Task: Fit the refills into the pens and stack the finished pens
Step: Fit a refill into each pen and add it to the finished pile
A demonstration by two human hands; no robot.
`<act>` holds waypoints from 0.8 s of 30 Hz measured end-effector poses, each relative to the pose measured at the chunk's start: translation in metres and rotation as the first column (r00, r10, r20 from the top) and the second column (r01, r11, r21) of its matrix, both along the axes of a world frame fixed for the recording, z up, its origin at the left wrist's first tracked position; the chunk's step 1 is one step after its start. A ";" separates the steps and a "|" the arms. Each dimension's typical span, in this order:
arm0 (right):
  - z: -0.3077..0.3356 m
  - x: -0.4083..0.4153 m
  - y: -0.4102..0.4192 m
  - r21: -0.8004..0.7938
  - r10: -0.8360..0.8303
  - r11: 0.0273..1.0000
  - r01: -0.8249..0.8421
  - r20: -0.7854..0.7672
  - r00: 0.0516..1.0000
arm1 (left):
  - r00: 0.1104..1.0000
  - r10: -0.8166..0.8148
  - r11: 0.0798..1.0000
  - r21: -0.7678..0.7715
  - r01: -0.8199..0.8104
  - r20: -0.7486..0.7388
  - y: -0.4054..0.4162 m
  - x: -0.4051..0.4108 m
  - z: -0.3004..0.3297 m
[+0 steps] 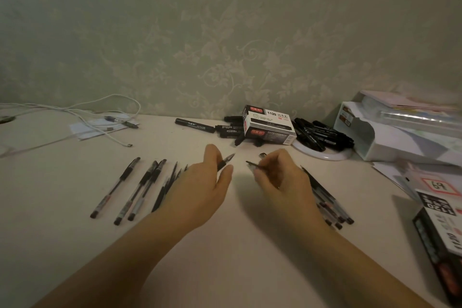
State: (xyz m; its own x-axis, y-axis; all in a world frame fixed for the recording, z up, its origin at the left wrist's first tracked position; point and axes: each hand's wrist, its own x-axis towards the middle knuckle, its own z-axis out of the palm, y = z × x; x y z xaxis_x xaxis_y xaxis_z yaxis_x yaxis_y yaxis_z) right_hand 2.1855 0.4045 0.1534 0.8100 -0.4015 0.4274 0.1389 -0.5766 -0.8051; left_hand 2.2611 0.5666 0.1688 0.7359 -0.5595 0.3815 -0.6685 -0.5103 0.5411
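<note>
My left hand (208, 180) pinches a dark pen tip section (226, 161) that points up and to the right. My right hand (280, 172) holds a thin refill (252, 164) pointing left toward it, together with a clear pen barrel (262, 155). A small gap separates the two parts. Three finished pens (140, 186) lie in a row on the table at the left, with several loose dark refills (170, 184) beside them, partly under my left hand. A pile of pens (330, 204) lies under and right of my right wrist.
Black markers (322, 134) and a marker box (268, 125) sit at the back by the wall. A white cable (105, 130) and papers lie at back left. A white organiser (390, 137) and another marker box (442, 232) stand at the right.
</note>
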 end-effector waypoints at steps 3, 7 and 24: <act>-0.009 -0.001 0.006 -0.452 -0.025 0.892 -0.019 -0.090 0.996 | 1.000 0.006 0.999 0.044 -0.005 -0.025 0.000 0.002 -0.002; -0.011 0.002 0.009 -0.665 -0.076 0.747 -0.013 -0.105 0.992 | 0.996 -0.023 0.992 0.129 0.012 0.085 0.000 0.003 -0.007; -0.013 0.005 0.001 -0.386 0.029 0.920 -0.064 -0.097 0.995 | 0.970 -0.162 0.986 0.062 0.153 0.180 -0.010 0.003 -0.017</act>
State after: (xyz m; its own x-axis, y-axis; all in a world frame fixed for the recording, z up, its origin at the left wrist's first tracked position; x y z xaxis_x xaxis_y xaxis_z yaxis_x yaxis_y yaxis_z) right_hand 2.1904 0.4054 0.1402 0.8649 -0.1794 0.4688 0.1125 -0.8409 -0.5294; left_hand 2.2639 0.5571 0.1518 0.5565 -0.6834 0.4726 -0.8284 -0.4125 0.3789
